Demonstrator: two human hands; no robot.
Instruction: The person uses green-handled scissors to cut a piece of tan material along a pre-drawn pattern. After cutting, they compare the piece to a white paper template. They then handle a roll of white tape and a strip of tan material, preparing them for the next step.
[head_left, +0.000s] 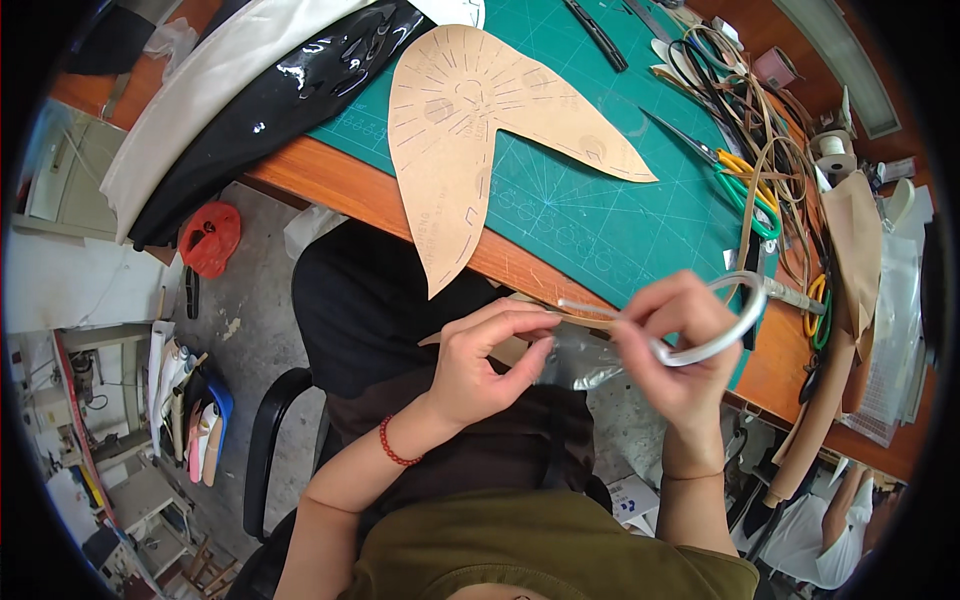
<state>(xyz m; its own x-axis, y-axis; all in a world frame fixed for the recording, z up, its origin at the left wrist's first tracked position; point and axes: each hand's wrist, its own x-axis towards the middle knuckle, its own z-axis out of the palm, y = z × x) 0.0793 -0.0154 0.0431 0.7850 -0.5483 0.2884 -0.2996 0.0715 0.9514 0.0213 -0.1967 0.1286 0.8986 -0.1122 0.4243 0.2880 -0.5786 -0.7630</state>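
At the table's near edge, my left hand (485,355) is closed, thumb and fingertips pinching the rim of a tan leather-like piece (508,352) mostly hidden beneath it. My right hand (680,345) grips a narrow roll of white tape (745,318), its ring standing out beyond the fingers. A short pale tape end (585,305) runs from the right fingers toward the left hand, along the tan edge. Ahead lies a large tan two-lobed pattern piece (440,150) with dashes and marks, one tip hanging over the table edge.
A green cutting mat (580,215) covers much of the wooden table. Scissors with yellow and green handles (748,190), a black pen-like tool (597,38) and tangled cords (790,170) lie on it or beside it. Shiny black material (290,110) hangs off the left side.
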